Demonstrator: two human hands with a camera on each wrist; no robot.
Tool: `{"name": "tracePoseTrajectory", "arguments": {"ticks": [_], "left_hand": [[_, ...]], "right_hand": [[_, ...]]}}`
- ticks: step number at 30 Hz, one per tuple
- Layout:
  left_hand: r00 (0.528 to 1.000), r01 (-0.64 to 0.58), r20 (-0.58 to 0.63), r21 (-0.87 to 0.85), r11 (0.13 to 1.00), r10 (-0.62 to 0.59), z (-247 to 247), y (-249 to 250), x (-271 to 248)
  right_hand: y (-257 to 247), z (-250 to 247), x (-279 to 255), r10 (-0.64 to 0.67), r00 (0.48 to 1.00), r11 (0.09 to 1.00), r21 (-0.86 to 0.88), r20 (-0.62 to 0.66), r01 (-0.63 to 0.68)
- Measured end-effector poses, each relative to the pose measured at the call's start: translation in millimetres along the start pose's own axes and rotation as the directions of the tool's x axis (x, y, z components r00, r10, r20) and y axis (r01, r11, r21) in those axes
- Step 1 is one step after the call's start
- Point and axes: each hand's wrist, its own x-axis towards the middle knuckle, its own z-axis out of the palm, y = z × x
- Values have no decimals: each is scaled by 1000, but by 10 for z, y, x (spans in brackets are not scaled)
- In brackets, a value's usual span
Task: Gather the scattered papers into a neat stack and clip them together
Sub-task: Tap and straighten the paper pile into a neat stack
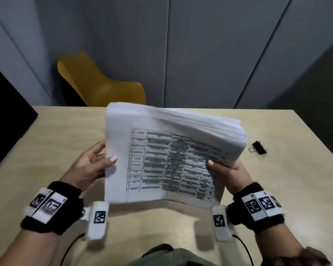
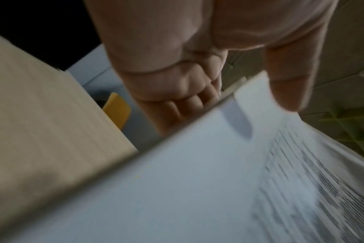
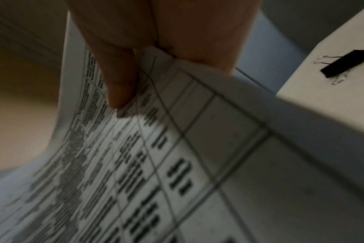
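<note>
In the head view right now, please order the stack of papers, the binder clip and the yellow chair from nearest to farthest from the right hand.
1. Stack of papers: held in the right hand itself, at its right edge.
2. Binder clip: on the table, just right of the stack.
3. Yellow chair: beyond the table's far edge, to the left.

Both forearms reach forward, wrists banded. The left hand (image 1: 92,166) and the right hand (image 1: 228,172) each hold a grip, thumb on top, fingers beneath.
</note>
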Motion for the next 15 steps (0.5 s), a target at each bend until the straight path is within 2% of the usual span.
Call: {"name": "tracePoseTrajectory", "arguments": {"ticks": [2, 6, 10, 15], "left_hand": [[994, -83, -66, 112, 990, 91, 134, -52, 40], [957, -175, -186, 237, 956, 222, 335, -161, 96], [943, -190, -206, 317, 929, 263, 352, -234, 89], [935, -215, -217, 278, 936, 279, 355, -283, 75]], "right_hand": [[6, 132, 0, -33, 999, 999, -35, 43, 35], [78, 271, 53, -97, 993, 994, -57, -73, 93], [76, 239, 33, -156, 978, 980, -148, -138, 135], [79, 203, 20, -183, 969, 969, -196, -167, 149]]}}
